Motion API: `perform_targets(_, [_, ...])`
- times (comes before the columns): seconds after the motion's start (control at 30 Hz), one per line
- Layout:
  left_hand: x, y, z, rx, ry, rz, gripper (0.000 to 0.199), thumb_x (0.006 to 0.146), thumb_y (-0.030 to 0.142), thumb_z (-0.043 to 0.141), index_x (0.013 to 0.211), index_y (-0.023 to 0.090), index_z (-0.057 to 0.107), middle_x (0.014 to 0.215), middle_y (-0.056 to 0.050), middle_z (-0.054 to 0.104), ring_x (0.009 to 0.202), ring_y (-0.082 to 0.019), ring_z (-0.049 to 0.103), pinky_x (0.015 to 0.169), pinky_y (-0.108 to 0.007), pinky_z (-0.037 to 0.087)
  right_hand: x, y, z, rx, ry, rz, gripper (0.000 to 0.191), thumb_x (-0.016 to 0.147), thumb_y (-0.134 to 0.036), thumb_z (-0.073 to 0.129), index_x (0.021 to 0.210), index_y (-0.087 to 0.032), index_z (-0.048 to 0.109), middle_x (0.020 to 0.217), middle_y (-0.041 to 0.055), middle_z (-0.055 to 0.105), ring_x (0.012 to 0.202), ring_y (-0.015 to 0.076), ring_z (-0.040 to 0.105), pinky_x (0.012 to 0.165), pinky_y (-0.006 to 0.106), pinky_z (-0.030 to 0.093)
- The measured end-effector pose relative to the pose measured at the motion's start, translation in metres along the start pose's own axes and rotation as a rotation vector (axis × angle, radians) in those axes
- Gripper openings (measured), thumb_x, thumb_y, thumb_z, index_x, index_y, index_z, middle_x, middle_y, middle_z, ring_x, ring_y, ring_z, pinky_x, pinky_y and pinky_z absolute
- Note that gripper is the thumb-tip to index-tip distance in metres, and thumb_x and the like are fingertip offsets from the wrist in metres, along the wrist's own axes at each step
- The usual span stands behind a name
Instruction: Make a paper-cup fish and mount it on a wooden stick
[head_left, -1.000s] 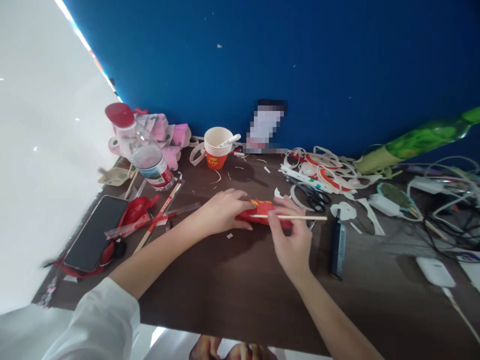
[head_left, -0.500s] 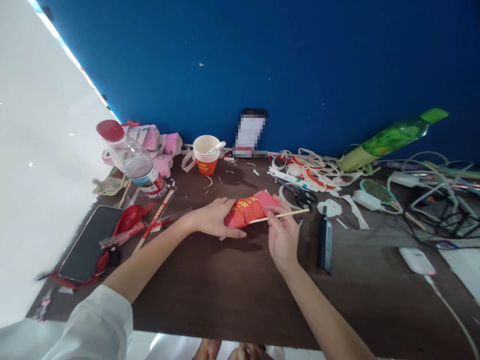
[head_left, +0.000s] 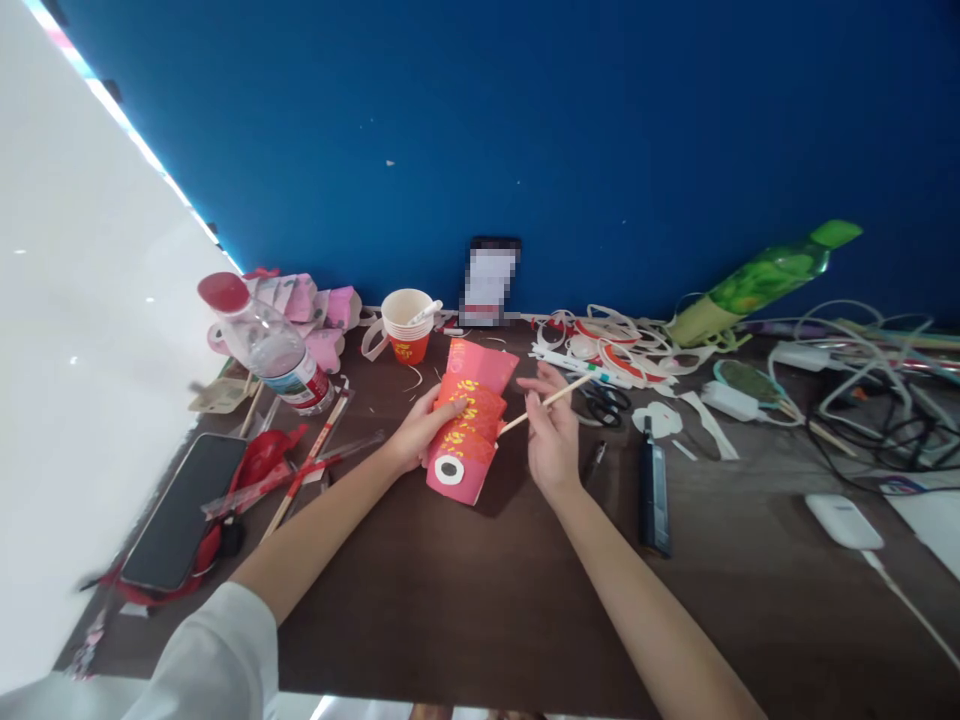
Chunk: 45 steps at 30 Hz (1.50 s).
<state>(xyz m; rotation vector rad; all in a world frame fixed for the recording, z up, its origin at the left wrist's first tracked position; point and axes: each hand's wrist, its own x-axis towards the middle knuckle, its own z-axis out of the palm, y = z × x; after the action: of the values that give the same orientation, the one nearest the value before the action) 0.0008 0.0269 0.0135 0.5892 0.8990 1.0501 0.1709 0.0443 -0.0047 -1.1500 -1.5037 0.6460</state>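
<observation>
My left hand is closed around a fish made of red paper cups, its thumb lying across the top. The fish has yellow lettering and a white eye with a dark centre near its lower end. A thin wooden stick slants up and right from the fish's right side. My right hand has this stick between thumb and fingers, with a couple of fingertips stretched toward the fish. Where the stick meets the fish is hard to make out.
Behind stand stacked paper cups with a marker inside, and a phone against the blue wall. Left are a water bottle and another phone. Scissors, a dark utility knife, paper scraps, cables and a green bottle lie right.
The fish has been turned from lying sideways to more upright, bringing its eye into view. My left hand has shifted its grip, and my right fingers have loosened and spread around the stick.
</observation>
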Motion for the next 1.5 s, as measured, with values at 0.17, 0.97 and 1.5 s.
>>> perform_targets(0.17, [0.005, -0.011, -0.007, 0.041, -0.004, 0.001, 0.053, 0.063, 0.043, 0.078, 0.103, 0.018, 0.053, 0.085, -0.004, 0.070, 0.069, -0.020, 0.069, 0.066, -0.035, 0.056, -0.013, -0.005, -0.019, 0.322, -0.109, 0.384, 0.028, 0.078, -0.048, 0.064, 0.079, -0.021, 0.060, 0.058, -0.0044, 0.051, 0.039, 0.0069, 0.041, 0.035, 0.020, 0.032])
perform_targets(0.97, [0.004, -0.018, -0.012, 0.095, 0.014, 0.108, 0.062, 0.066, 0.048, 0.075, 0.115, 0.019, 0.049, 0.084, -0.004, 0.069, 0.051, -0.014, 0.062, 0.041, -0.020, 0.044, -0.045, -0.007, -0.033, 0.571, -0.051, 0.414, 0.021, 0.080, -0.039, 0.067, 0.084, -0.018, 0.070, 0.062, 0.0000, 0.065, 0.050, 0.0130, 0.062, 0.048, 0.031, 0.058])
perform_targets(1.5, [0.003, -0.021, -0.016, 0.199, 0.023, 0.119, 0.064, 0.073, 0.048, 0.070, 0.125, 0.021, 0.044, 0.074, -0.001, 0.067, 0.035, -0.008, 0.051, 0.027, -0.016, 0.026, -0.043, -0.008, -0.034, 0.595, -0.059, 0.444, 0.021, 0.080, -0.039, 0.067, 0.082, -0.018, 0.070, 0.064, 0.0005, 0.065, 0.049, 0.0127, 0.062, 0.046, 0.030, 0.058])
